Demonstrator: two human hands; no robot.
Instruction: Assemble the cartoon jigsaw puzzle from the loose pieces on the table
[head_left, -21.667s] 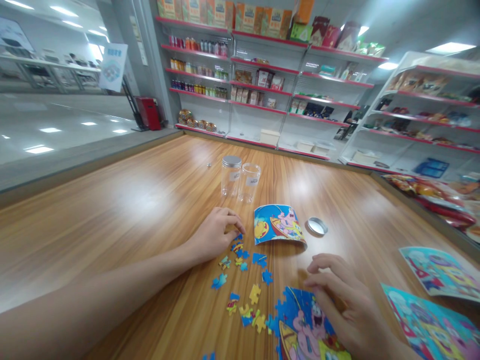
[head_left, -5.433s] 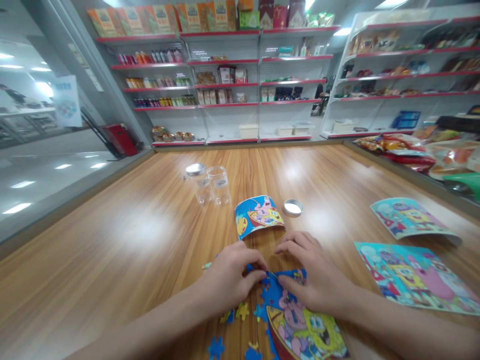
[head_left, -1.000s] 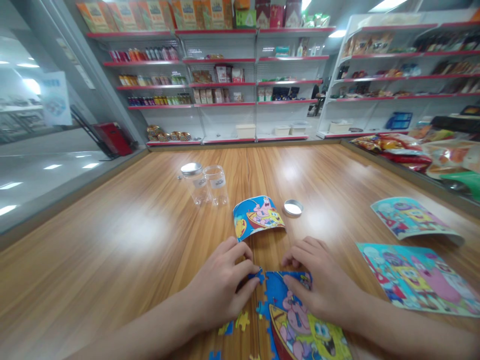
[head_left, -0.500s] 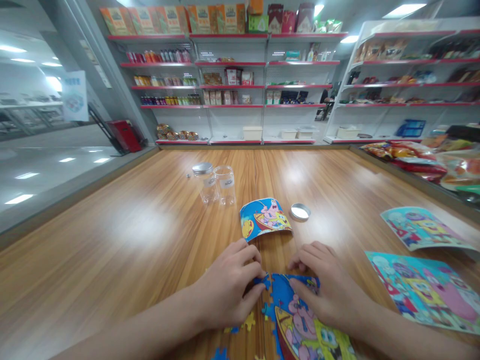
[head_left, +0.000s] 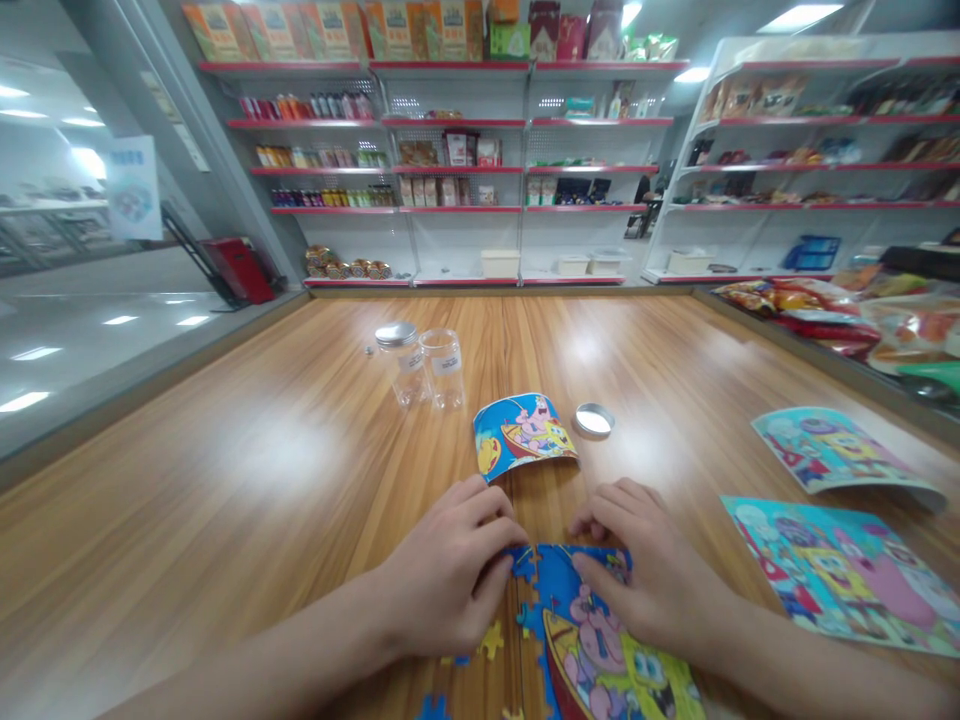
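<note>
My left hand (head_left: 454, 570) is closed in a pinch on a small blue jigsaw piece (head_left: 523, 562), beside the upper left corner of a partly joined jigsaw puzzle (head_left: 600, 630). That puzzle shows a pink figure and a yellow one in a boat. My right hand (head_left: 649, 565) holds the puzzle down, its thumb on the upper part and its curled fingers over the top edge. Loose blue and yellow pieces, one a yellow jigsaw piece (head_left: 491, 640), lie left of the puzzle, partly hidden by my left hand. A curved picture card (head_left: 525, 435) with the same scene stands beyond my hands.
Two clear jars stand farther back: a lidded jar (head_left: 401, 370) and an uncapped jar (head_left: 444, 370). A silver lid (head_left: 595, 420) lies right of the card. Two more cartoon sheets, the nearer sheet (head_left: 847, 570) flatter, are on the right. Snack bags (head_left: 810, 310) sit beyond the table's right edge.
The whole view has shifted slightly to the left. My left fingers have shifted a little at the blue piece, and more of it shows. My right hand stays on the puzzle.
</note>
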